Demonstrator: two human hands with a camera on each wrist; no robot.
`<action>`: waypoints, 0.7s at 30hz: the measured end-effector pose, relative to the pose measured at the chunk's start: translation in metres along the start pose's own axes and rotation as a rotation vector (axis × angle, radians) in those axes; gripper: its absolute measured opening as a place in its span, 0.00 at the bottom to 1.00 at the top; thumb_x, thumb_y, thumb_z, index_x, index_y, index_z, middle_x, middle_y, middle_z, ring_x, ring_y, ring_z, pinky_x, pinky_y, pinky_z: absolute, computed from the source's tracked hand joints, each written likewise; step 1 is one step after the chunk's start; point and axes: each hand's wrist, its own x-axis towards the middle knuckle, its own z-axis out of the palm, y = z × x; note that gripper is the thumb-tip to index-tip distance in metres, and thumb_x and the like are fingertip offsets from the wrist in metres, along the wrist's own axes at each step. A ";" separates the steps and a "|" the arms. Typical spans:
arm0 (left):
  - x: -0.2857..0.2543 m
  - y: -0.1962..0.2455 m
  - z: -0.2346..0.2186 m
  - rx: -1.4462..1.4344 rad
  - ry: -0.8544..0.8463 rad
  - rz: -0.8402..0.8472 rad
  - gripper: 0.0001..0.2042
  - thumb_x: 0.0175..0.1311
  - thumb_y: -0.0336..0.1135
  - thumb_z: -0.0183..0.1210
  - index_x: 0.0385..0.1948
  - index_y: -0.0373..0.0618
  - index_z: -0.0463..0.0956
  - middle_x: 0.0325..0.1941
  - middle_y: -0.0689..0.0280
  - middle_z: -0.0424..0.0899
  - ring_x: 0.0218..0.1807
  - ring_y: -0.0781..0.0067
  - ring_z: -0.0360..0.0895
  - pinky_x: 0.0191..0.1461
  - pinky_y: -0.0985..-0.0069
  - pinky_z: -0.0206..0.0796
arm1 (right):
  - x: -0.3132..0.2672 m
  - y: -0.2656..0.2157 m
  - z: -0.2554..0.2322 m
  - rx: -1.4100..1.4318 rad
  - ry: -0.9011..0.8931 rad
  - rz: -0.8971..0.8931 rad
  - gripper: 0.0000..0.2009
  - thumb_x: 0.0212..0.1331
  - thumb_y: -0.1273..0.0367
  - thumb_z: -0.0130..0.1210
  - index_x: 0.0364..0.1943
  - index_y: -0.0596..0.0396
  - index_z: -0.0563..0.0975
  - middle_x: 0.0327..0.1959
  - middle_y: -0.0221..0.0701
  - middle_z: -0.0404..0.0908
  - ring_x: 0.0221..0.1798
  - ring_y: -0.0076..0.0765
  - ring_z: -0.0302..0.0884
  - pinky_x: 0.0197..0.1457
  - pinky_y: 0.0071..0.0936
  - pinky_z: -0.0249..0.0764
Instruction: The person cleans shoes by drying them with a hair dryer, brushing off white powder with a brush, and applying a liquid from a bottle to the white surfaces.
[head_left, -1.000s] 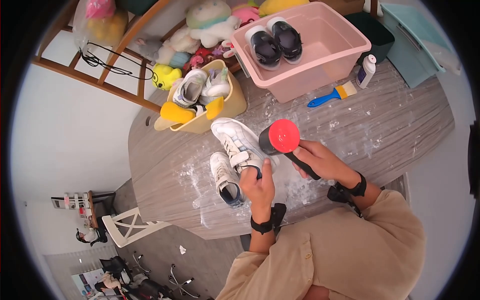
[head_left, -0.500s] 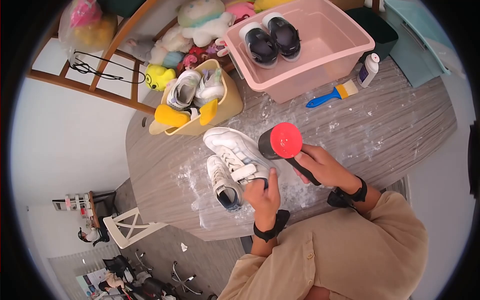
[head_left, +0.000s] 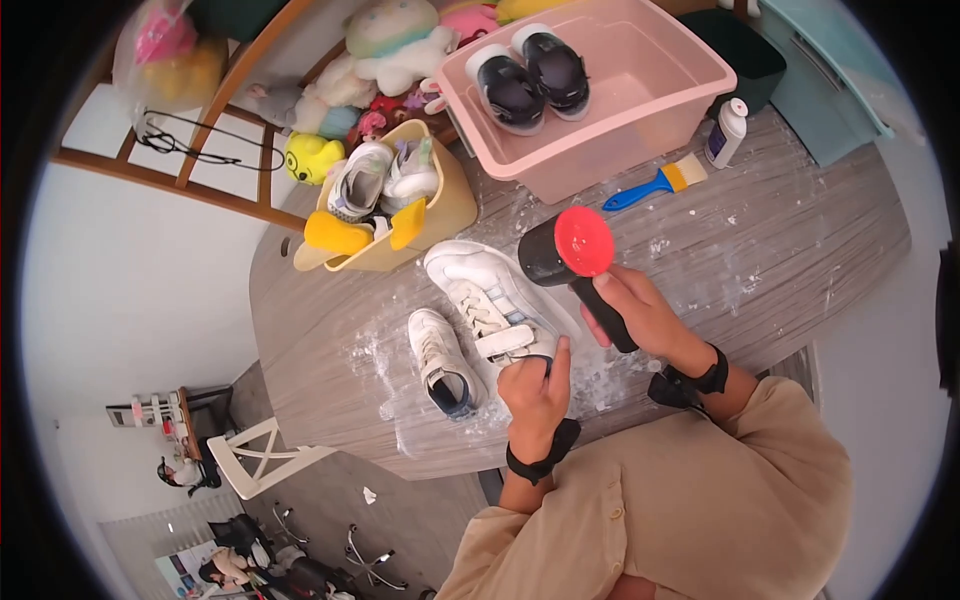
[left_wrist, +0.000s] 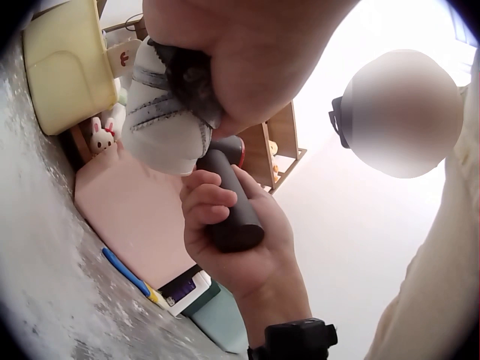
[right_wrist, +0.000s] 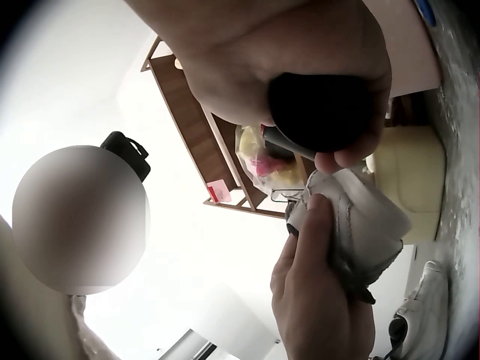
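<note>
A white sneaker [head_left: 490, 295] is held over the table by my left hand [head_left: 535, 395]. Its fingers go into the heel opening, and the thumb lies along the outside of the heel. My right hand [head_left: 645, 315] grips the handle of a black hair dryer [head_left: 548, 252] with a red round end [head_left: 584, 241]. The dryer's barrel is close beside the held sneaker. In the left wrist view, fingers wrap round the dark handle [left_wrist: 234, 217]. The matching white sneaker [head_left: 440, 360] lies on the table, left of the held one.
A pink tub [head_left: 600, 165] bears a pair of dark shoes [head_left: 530, 85]. Left of it stands a yellow bin [head_left: 455, 205] with pale shoes. A blue-handled brush [head_left: 640, 188] and a white bottle [head_left: 727, 130] are at the back right. White residue marks the wooden table [head_left: 790, 240].
The held sneaker shifts slightly away from the other one, toward the right. The hair dryer tilts, its red end moving up and right. Both grips stay the same.
</note>
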 end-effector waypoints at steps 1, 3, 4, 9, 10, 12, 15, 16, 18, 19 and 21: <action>-0.002 -0.002 0.002 0.002 0.008 0.003 0.13 0.49 0.25 0.66 0.12 0.39 0.70 0.11 0.60 0.67 0.14 0.60 0.62 0.20 0.68 0.51 | 0.001 0.001 0.000 -0.004 -0.002 -0.003 0.18 0.70 0.58 0.38 0.40 0.60 0.71 0.20 0.27 0.71 0.18 0.19 0.68 0.22 0.19 0.66; 0.000 -0.003 0.005 0.010 0.041 0.010 0.14 0.48 0.24 0.66 0.11 0.40 0.68 0.11 0.60 0.67 0.13 0.60 0.62 0.19 0.68 0.52 | 0.001 0.001 -0.001 -0.016 -0.008 -0.002 0.17 0.70 0.59 0.38 0.40 0.60 0.71 0.20 0.27 0.71 0.18 0.19 0.69 0.22 0.19 0.66; 0.002 -0.004 0.005 0.018 0.065 0.014 0.15 0.48 0.24 0.66 0.10 0.41 0.66 0.10 0.60 0.66 0.13 0.60 0.61 0.18 0.68 0.51 | 0.002 0.001 0.000 -0.022 -0.014 0.002 0.17 0.70 0.59 0.38 0.39 0.60 0.72 0.20 0.27 0.71 0.18 0.19 0.69 0.22 0.19 0.66; 0.018 -0.009 0.003 0.036 0.207 -0.007 0.14 0.49 0.23 0.65 0.11 0.39 0.67 0.12 0.61 0.68 0.15 0.62 0.63 0.19 0.68 0.52 | 0.003 0.005 0.002 0.006 -0.069 0.020 0.17 0.69 0.60 0.39 0.39 0.61 0.72 0.20 0.26 0.71 0.19 0.19 0.69 0.22 0.19 0.66; 0.018 -0.011 0.001 0.069 0.189 -0.028 0.13 0.49 0.23 0.65 0.12 0.39 0.69 0.12 0.60 0.69 0.15 0.62 0.63 0.20 0.68 0.52 | 0.002 0.006 0.002 0.018 -0.076 0.011 0.17 0.69 0.60 0.39 0.39 0.61 0.72 0.20 0.26 0.71 0.19 0.19 0.69 0.23 0.19 0.66; 0.015 -0.016 -0.004 0.133 0.148 -0.077 0.10 0.49 0.23 0.65 0.14 0.37 0.72 0.14 0.59 0.70 0.16 0.62 0.64 0.20 0.68 0.54 | 0.001 0.006 0.003 0.027 -0.082 -0.006 0.17 0.69 0.60 0.39 0.39 0.61 0.72 0.20 0.26 0.71 0.19 0.18 0.68 0.23 0.19 0.66; 0.013 -0.015 -0.002 0.100 0.126 -0.109 0.09 0.50 0.23 0.65 0.15 0.36 0.73 0.15 0.58 0.72 0.17 0.62 0.65 0.22 0.68 0.56 | 0.000 0.005 0.007 0.006 -0.083 -0.012 0.16 0.69 0.60 0.39 0.39 0.61 0.72 0.20 0.25 0.70 0.19 0.18 0.67 0.23 0.19 0.64; 0.014 -0.014 -0.002 0.071 0.133 -0.107 0.10 0.50 0.22 0.65 0.15 0.36 0.72 0.15 0.58 0.72 0.17 0.62 0.65 0.22 0.68 0.56 | 0.001 0.006 0.007 -0.013 -0.085 -0.003 0.16 0.69 0.60 0.39 0.39 0.61 0.72 0.20 0.25 0.70 0.19 0.18 0.66 0.23 0.19 0.64; 0.015 -0.013 -0.001 0.067 0.133 -0.088 0.10 0.50 0.22 0.65 0.15 0.36 0.72 0.15 0.59 0.71 0.17 0.62 0.64 0.21 0.68 0.56 | 0.003 0.006 0.006 -0.044 -0.087 0.015 0.16 0.69 0.60 0.40 0.38 0.61 0.72 0.19 0.25 0.70 0.18 0.18 0.66 0.22 0.19 0.63; 0.015 -0.013 0.000 0.066 0.135 -0.079 0.10 0.50 0.22 0.65 0.15 0.36 0.72 0.15 0.59 0.71 0.17 0.62 0.64 0.21 0.68 0.55 | 0.003 0.005 0.005 -0.058 -0.089 0.025 0.16 0.68 0.60 0.40 0.38 0.61 0.72 0.19 0.25 0.70 0.18 0.18 0.66 0.22 0.19 0.63; 0.015 -0.015 0.003 0.051 0.154 -0.079 0.14 0.50 0.25 0.65 0.12 0.37 0.68 0.13 0.61 0.67 0.16 0.65 0.61 0.21 0.68 0.51 | 0.003 0.005 0.003 -0.078 -0.091 0.042 0.17 0.68 0.60 0.41 0.38 0.61 0.72 0.19 0.25 0.69 0.18 0.18 0.66 0.22 0.19 0.63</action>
